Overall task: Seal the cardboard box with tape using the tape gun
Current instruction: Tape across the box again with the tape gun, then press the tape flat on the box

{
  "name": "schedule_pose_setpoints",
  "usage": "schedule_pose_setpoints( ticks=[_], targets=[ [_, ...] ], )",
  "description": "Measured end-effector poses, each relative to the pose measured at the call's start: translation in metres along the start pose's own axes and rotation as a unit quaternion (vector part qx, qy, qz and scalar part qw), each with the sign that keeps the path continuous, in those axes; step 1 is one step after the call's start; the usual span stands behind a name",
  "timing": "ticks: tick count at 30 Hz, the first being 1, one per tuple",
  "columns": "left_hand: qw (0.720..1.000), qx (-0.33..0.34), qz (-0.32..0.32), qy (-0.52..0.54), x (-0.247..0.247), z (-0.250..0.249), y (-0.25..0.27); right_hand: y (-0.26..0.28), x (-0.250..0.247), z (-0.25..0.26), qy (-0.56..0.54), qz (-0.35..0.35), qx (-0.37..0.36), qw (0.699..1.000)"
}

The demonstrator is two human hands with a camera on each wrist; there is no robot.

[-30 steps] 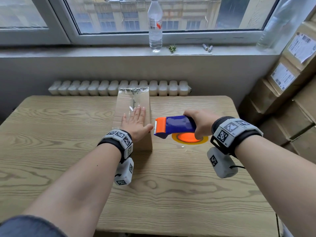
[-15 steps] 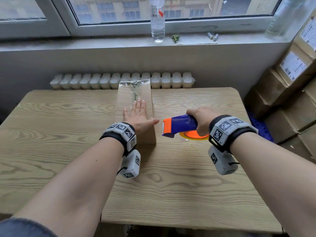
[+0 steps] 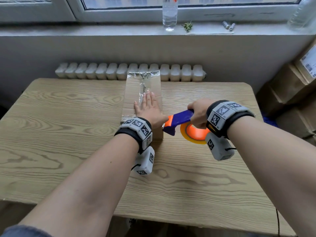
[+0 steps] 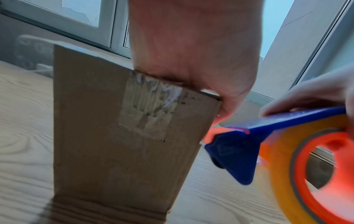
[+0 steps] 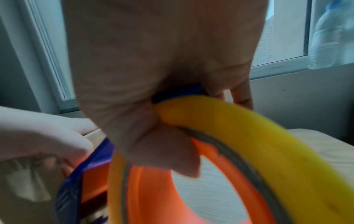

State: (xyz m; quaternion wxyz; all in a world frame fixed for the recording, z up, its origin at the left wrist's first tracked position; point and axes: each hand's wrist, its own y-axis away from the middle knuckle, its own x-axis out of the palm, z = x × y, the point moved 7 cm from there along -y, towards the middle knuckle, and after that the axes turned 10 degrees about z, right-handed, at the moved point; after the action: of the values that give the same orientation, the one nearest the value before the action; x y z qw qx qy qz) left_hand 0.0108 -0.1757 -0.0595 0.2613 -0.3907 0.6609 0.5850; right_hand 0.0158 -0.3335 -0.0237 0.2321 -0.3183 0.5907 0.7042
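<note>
Pale wood-grain surface (image 3: 68,134) stands before a window wall, with a white radiator (image 3: 106,71) behind its far edge. Near the middle of the surface lies the cardboard box (image 3: 131,103), long and narrow, its length running away from the person; clear tape (image 3: 142,82) shines along its top, and the left wrist view shows an older tape patch (image 4: 147,109) on its near end face. On the box top, toward the near end, the left hand (image 3: 148,110) lies palm down, fingers (image 3: 150,98) straight and close together, thumb out over the right edge. Just right of the box's near right corner the right hand (image 3: 198,112) grips the blue tape gun (image 3: 181,118), fingers curled round its handle, thumb tucked inside the orange hub of the yellowish tape roll (image 5: 249,128). Its orange nose is at the box corner beside the left thumb. Beyond the box, on the windowsill (image 3: 102,29), stands a clear water bottle (image 3: 169,14).
</note>
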Motion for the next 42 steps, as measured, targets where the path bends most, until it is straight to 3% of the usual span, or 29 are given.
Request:
schedule_pose_setpoints(
  ticks=[3,6,10,14,21,26,28,32,35,38,42],
  targets=[
    [1.0,0.0,0.007,-0.005,0.002,0.001,-0.001,-0.005,0.01,-0.004,-0.019,0.061,0.026,0.998],
    [1.0,-0.001,0.009,-0.006,0.001,0.0,0.0,-0.009,0.015,-0.009,-0.011,0.071,0.045,0.996],
    [1.0,0.006,0.005,-0.008,0.0,0.001,-0.001,-0.01,0.023,-0.027,0.023,0.058,0.083,0.995],
    [1.0,0.023,0.001,0.002,-0.002,0.002,-0.001,-0.021,0.029,-0.047,-0.033,0.051,0.111,0.992],
    [0.989,0.071,-0.113,0.071,-0.031,0.038,0.006,-0.052,0.054,-0.035,-0.175,0.034,0.088,0.98],
    [0.991,0.043,-0.081,0.097,-0.029,0.075,0.01,-0.06,0.049,-0.031,-0.162,-0.003,0.095,0.982],
    [0.99,0.048,-0.058,0.118,-0.03,0.082,0.016,-0.054,0.027,-0.018,-0.16,-0.058,0.066,0.983],
    [0.993,0.061,-0.014,0.105,-0.031,0.094,0.025,-0.026,-0.022,0.045,-0.131,-0.178,-0.069,0.973],
    [0.996,0.083,-0.005,0.042,-0.033,0.099,0.029,-0.014,-0.02,0.095,-0.043,-0.156,-0.129,0.978],
    [0.995,0.094,-0.018,-0.005,-0.038,0.101,0.034,-0.012,-0.012,0.115,0.023,-0.126,-0.119,0.985],
    [0.993,0.099,-0.013,-0.063,-0.041,0.097,0.036,-0.008,-0.012,0.124,0.032,-0.134,-0.1,0.985]
  ],
)
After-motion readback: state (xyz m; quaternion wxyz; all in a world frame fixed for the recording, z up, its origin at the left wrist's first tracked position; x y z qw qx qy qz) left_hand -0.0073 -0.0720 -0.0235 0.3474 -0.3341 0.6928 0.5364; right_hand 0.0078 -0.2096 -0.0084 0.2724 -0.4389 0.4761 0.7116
